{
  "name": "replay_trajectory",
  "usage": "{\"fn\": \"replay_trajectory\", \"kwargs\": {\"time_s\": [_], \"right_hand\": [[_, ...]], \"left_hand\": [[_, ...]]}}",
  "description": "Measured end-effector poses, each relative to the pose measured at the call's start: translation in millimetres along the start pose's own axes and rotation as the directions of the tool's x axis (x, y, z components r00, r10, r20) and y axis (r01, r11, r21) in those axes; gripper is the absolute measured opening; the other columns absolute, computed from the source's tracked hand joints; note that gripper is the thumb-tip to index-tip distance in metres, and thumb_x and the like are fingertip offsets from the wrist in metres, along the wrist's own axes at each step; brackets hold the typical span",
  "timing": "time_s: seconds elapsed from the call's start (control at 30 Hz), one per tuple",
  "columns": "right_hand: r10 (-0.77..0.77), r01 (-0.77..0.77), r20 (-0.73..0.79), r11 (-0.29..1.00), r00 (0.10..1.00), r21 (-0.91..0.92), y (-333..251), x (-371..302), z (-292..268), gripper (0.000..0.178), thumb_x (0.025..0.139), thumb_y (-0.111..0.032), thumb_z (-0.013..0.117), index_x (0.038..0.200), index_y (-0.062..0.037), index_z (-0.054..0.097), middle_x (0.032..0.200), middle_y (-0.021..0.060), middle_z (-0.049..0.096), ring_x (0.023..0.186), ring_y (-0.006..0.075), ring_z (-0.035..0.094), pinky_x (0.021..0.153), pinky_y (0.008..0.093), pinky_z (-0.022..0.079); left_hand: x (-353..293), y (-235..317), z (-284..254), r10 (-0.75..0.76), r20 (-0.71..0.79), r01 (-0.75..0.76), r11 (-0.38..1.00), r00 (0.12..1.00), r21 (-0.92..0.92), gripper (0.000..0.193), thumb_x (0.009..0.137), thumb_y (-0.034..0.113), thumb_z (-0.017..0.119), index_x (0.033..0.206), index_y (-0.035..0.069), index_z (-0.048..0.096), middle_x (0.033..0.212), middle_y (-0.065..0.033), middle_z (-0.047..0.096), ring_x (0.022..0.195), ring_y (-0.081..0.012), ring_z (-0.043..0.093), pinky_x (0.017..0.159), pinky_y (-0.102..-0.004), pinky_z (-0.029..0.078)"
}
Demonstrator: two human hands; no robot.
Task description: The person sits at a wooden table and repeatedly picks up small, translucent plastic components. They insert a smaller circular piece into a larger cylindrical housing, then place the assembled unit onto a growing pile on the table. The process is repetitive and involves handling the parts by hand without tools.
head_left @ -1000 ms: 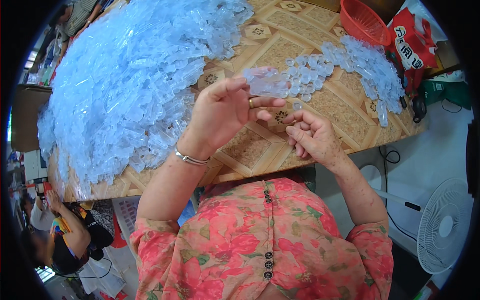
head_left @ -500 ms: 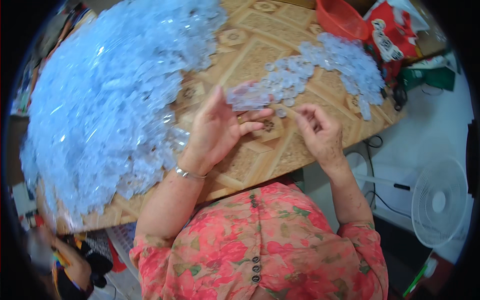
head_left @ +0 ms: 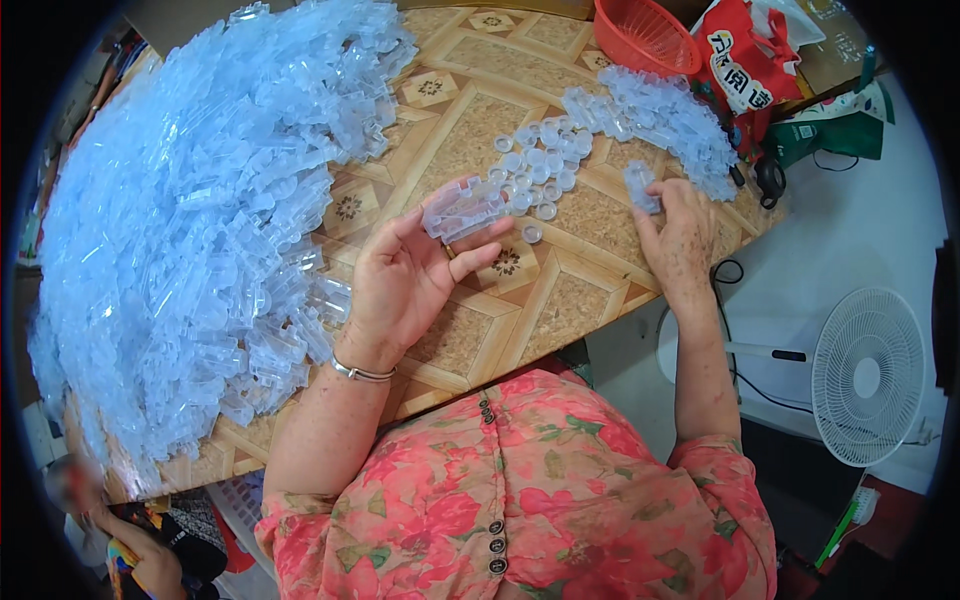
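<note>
My left hand point(head_left: 410, 275) is palm up over the table, with a silver bangle on its wrist. Clear plastic pieces point(head_left: 465, 210), long and slotted, lie across its fingers and are held there. Just beyond and beside them is a loose group of small round clear caps point(head_left: 540, 165), and one single cap point(head_left: 531, 233) sits nearer to me. On the right, my right hand point(head_left: 682, 240) pinches a clear plastic piece point(head_left: 640, 186) between thumb and fingers, close above the table. Its far fingers are partly hidden behind the hand.
A large heap of clear plastic pieces point(head_left: 190, 230) covers the table's left side. A smaller pile point(head_left: 670, 125) lies far right, near a red basket point(head_left: 650, 38) and a red bag point(head_left: 745, 60). A white fan point(head_left: 867, 378) stands right. Another person's arm point(head_left: 145, 555) shows lower left.
My right hand has moved right and away from the caps, and a clear plastic piece now shows in its fingers. My left hand still holds its pieces, a little further left in the picture.
</note>
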State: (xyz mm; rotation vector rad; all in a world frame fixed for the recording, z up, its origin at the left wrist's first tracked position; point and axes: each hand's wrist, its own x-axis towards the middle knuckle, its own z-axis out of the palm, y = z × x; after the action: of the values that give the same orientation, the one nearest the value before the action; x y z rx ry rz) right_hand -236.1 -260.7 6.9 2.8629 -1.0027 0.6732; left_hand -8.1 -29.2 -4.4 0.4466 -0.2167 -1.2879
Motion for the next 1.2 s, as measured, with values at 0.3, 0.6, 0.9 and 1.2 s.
{"fn": "replay_trajectory", "kwargs": {"time_s": [0.3, 0.6, 0.9, 1.2], "right_hand": [[-0.064, 0.049, 0.055, 0.967, 0.996, 0.250, -34.5, -20.3, -8.2, 0.028, 0.078, -0.011, 0.077, 0.103, -0.0060, 0.066, 0.102, 0.0104, 0.063, 0.098, 0.0326, 0.060, 0.088, 0.0441, 0.047], [0.150, -0.350, 0.319, 0.503, 0.936, 0.790, -25.9, -30.5, -7.0, 0.020, 0.101, -0.013, 0.059, 0.116, -0.0028, 0.068, 0.089, -0.0005, 0.063, 0.074, 0.0067, 0.058, 0.066, 0.0226, 0.051], [0.232, -0.652, 0.617, 0.400, 0.752, 0.644, 4.9, -8.7, -5.0, 0.025, 0.106, -0.018, 0.051, 0.119, -0.0066, 0.068, 0.077, -0.0026, 0.062, 0.062, 0.0019, 0.056, 0.058, 0.0186, 0.049], [0.195, -0.501, 0.591, 0.760, 0.783, 0.413, -17.1, -30.6, -39.5, 0.028, 0.098, -0.009, 0.055, 0.125, -0.0051, 0.063, 0.088, 0.0067, 0.068, 0.073, 0.0173, 0.068, 0.070, 0.0298, 0.056]], "left_hand": [[-0.4, -0.7, 8.1, -0.009, 0.004, 0.009, 1.000, 1.000, -0.017, 0.067, 0.093, 0.015, 0.046, 0.153, -0.009, 0.027, 0.154, -0.0341, 0.034, 0.141, -0.0493, 0.039, 0.115, -0.0472, 0.044], [-0.5, -3.4, 6.2, 0.003, -0.014, -0.001, 0.996, 1.000, 0.085, 0.067, 0.104, 0.035, 0.046, 0.151, -0.010, 0.030, 0.152, -0.0330, 0.038, 0.140, -0.0447, 0.043, 0.116, -0.0449, 0.042], [-1.2, -4.4, 7.0, -0.001, -0.037, 0.006, 0.991, 0.999, 0.132, 0.071, 0.104, 0.042, 0.047, 0.149, -0.010, 0.033, 0.150, -0.0317, 0.042, 0.140, -0.0436, 0.044, 0.116, -0.0443, 0.041], [-2.1, -4.6, 7.4, -0.015, -0.050, 0.017, 0.999, 0.999, 0.049, 0.065, 0.107, 0.037, 0.040, 0.149, -0.012, 0.032, 0.150, -0.0325, 0.041, 0.139, -0.0459, 0.043, 0.116, -0.0452, 0.043]]}}
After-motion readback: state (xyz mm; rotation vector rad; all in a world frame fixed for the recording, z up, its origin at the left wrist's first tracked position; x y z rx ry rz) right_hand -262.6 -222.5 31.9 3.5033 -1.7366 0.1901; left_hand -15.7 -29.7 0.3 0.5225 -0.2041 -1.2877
